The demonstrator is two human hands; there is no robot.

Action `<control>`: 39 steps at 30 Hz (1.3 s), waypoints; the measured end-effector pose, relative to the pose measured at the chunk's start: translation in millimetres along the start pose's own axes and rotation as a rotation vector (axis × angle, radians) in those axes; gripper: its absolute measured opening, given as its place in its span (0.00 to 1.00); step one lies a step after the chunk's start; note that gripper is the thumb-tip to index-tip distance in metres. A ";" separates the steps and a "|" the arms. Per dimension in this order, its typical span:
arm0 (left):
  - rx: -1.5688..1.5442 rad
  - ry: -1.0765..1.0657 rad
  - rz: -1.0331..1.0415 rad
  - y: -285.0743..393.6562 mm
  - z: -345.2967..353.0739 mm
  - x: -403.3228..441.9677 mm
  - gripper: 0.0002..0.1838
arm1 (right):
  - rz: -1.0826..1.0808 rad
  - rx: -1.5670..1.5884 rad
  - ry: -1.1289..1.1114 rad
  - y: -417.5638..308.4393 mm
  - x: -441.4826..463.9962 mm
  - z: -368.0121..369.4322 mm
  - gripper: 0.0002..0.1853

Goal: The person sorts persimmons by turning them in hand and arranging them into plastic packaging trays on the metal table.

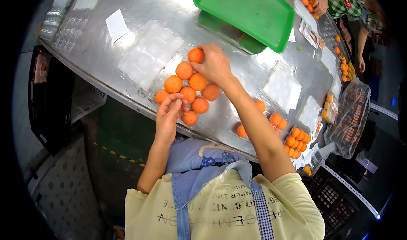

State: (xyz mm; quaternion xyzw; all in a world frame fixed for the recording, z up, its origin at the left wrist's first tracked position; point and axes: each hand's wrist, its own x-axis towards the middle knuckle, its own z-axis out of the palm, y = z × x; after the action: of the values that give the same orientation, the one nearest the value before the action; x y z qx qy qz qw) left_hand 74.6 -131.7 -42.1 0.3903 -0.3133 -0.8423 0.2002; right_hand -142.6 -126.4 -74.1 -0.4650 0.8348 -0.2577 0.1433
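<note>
Several oranges [197, 82] sit in a clear plastic tray on the metal table [144, 11]. My right hand [214, 64] has its thumb and fingers round the far orange [196, 55] at the tray's top end. Just above the tray's near left side is my left hand [169, 113], thumb and fingertips pressed together beside an orange [162, 96]. Whatever those fingertips may hold is too small to make out.
A green lid [248, 13] lies over a container behind the tray. Empty clear trays [150, 53] and a white card [116, 25] lie to the left. Packed oranges [296, 142] stand at right. Another person's hand [321, 4] is at the upper right.
</note>
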 end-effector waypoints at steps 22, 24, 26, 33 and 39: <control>0.100 -0.092 0.003 -6.1 7.4 -7.1 0.10 | 0.405 0.228 0.258 117.6 -168.6 -132.9 0.15; 0.129 -0.099 -0.025 -10.8 14.8 -9.5 0.10 | 0.534 0.193 0.306 145.8 -225.3 -150.3 0.14; 0.151 -0.158 -0.039 -15.1 25.5 -13.0 0.10 | 0.600 0.191 0.382 156.7 -272.3 -155.9 0.15; 0.234 -0.224 -0.094 -38.3 60.1 -34.4 0.10 | 0.584 -0.093 0.368 117.7 -364.9 -119.6 0.22; 0.290 -0.268 -0.159 -61.5 73.5 -54.3 0.10 | 0.553 -0.218 0.353 97.3 -368.3 -88.1 0.31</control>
State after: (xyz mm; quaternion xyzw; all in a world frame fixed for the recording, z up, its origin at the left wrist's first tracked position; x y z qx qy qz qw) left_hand 44.8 -28.3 -18.6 0.3231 -0.4231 -0.8459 0.0316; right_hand -59.3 255.3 -56.3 -0.1819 0.9638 -0.1947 0.0107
